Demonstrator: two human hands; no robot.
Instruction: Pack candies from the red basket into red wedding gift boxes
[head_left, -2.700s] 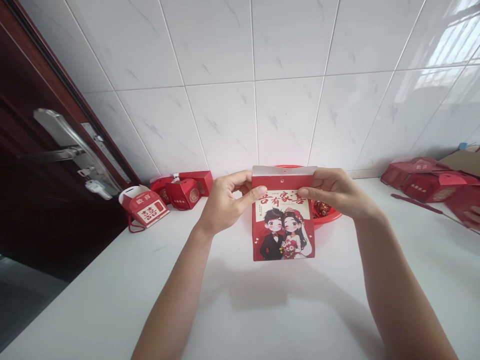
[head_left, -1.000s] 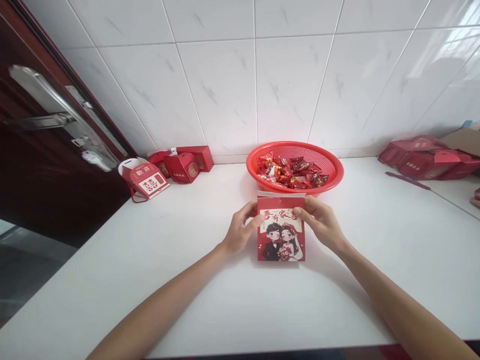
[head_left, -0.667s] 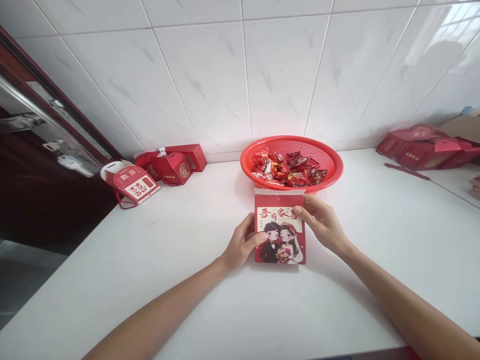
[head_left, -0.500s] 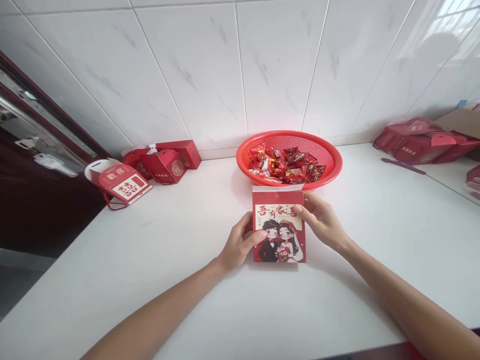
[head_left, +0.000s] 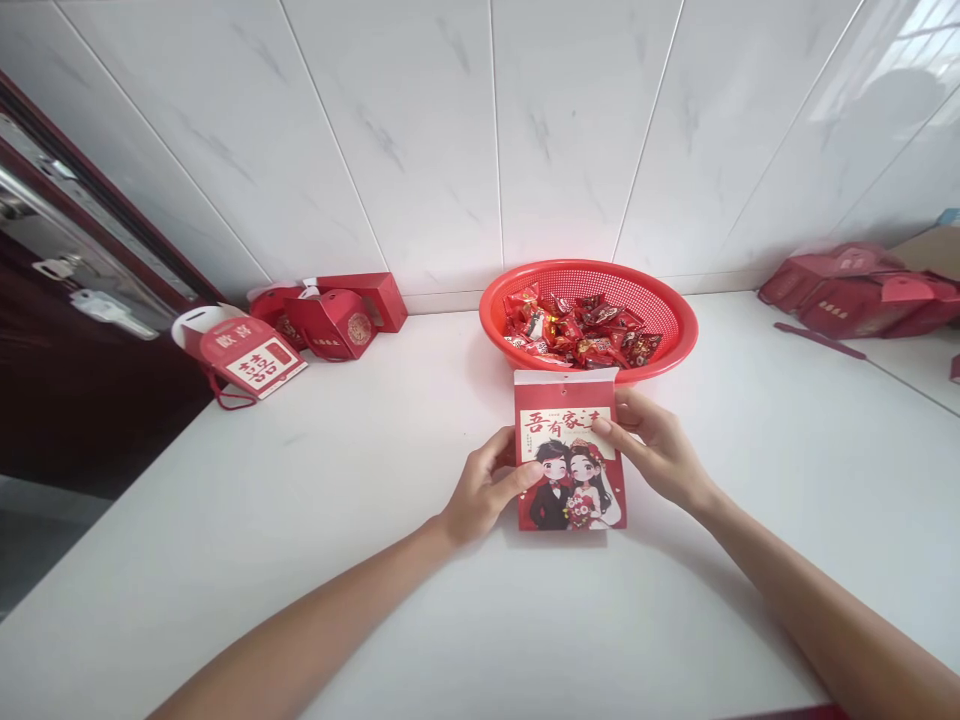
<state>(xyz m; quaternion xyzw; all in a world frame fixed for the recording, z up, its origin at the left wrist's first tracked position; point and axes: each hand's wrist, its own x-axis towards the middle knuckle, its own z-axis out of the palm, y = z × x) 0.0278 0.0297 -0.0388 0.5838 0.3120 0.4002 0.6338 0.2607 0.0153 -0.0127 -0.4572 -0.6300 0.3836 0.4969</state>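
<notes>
A red candy box (head_left: 568, 480) with a cartoon bride and groom on its front is held between my two hands, a little in front of the basket. My left hand (head_left: 487, 482) grips its left side, thumb on the printed face. On the upper right side my right hand (head_left: 660, 447) is closed, its thumb over the lettering. The fingers behind the box are mostly hidden. Just beyond stands a red plastic basket (head_left: 682, 335) holding several wrapped candies (head_left: 581, 330).
On the white table (head_left: 360, 450), at the back left, are a box with a cord handle (head_left: 251, 355) and more red boxes (head_left: 341, 325). Folded red boxes (head_left: 855, 295) and a dark red strip (head_left: 819, 341) lie at the back right. A door with keys (head_left: 112, 312) borders the left.
The view has shifted slightly, so the scene sits a little farther right. Both hands keep their hold on the box, which looks slightly nearer and more tilted.
</notes>
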